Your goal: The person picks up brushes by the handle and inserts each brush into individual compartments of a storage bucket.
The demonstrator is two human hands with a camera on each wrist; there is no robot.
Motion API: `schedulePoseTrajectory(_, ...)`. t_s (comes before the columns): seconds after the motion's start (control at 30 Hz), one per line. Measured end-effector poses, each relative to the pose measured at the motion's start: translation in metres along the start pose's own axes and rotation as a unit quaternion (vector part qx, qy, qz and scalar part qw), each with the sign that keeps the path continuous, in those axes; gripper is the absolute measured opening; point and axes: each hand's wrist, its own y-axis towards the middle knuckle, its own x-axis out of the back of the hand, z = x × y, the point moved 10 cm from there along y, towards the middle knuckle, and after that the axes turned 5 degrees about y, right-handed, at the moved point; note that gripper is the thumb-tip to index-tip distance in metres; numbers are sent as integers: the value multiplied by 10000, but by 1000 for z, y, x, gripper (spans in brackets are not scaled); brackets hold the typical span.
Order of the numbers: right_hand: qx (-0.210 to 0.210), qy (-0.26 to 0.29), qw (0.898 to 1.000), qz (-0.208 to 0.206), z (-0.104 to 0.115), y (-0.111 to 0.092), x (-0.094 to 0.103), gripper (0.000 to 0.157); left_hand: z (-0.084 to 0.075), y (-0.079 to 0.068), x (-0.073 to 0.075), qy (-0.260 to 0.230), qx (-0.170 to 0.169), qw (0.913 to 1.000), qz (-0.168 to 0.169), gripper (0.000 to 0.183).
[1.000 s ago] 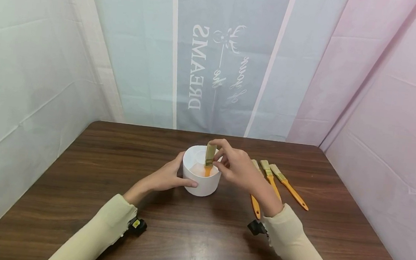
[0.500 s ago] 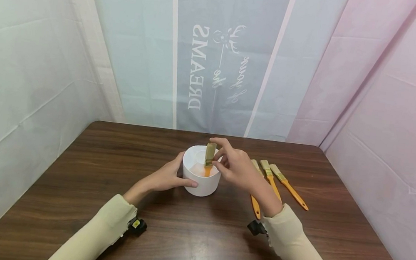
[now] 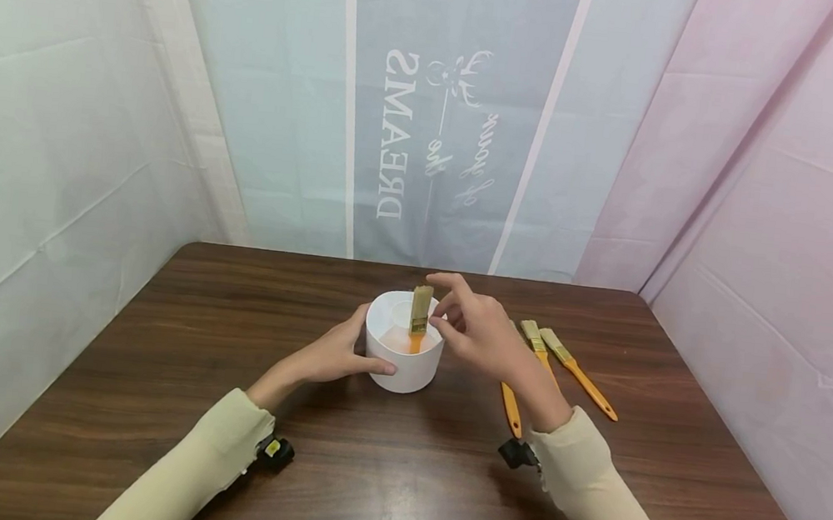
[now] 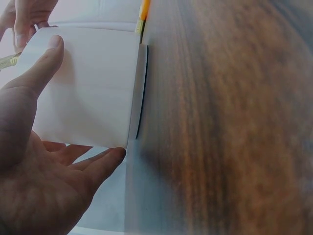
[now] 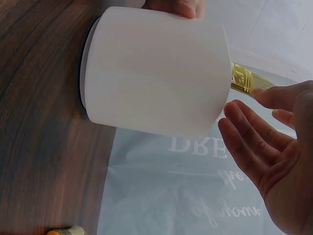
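A white round container [image 3: 401,371] stands on the table, mid-view in the head view. My left hand [image 3: 336,348] holds it from the left, thumb across the front and fingers round the far side [image 4: 54,166]. In the container a paintbrush [image 3: 421,311] stands upright, bristles up, its orange handle going down inside. My right hand [image 3: 480,333] is at the rim, just right of this brush. Its index finger is raised off the bristles. In the right wrist view the thumb lies at the brass-coloured ferrule [image 5: 242,78], with the other fingers loosely bent beside the container.
Several more orange-handled paintbrushes lie right of the container: one [image 3: 511,411] partly under my right forearm, one [image 3: 533,336] beside it, and one [image 3: 581,380] farthest right. The dark wooden table [image 3: 364,489] meets a grey-blue cloth [image 3: 449,238] at its back edge.
My right hand has shifted slightly right, and its index finger has come off the bristle end. The paintbrush stays standing in the container. My left hand has not moved.
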Motion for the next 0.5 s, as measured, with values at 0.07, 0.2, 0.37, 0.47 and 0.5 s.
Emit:
schedulePoseTrajectory(0.07,-8,1,10000,-14,-1,0,3,54,0,0,0,-15,-7,10000,-16,110)
schedulePoseTrajectory(0.2,-97,7,10000,14,-5,0,9,54,1,0,-1,-43,-15,10000,-6,111)
schedulePoseTrajectory(0.37,-488,-21,9986,220,-14,-3,17,52,2,1,0,-36,-6,10000,-14,112)
schedulePoseTrajectory(0.47,-773,4,9963,369,-21,-5,23,51,2,1,0,-27,-6,10000,-16,112)
schedulePoseTrajectory(0.5,-855,36,9955,415,-23,-6,25,50,2,1,0,-24,-15,10000,-15,112)
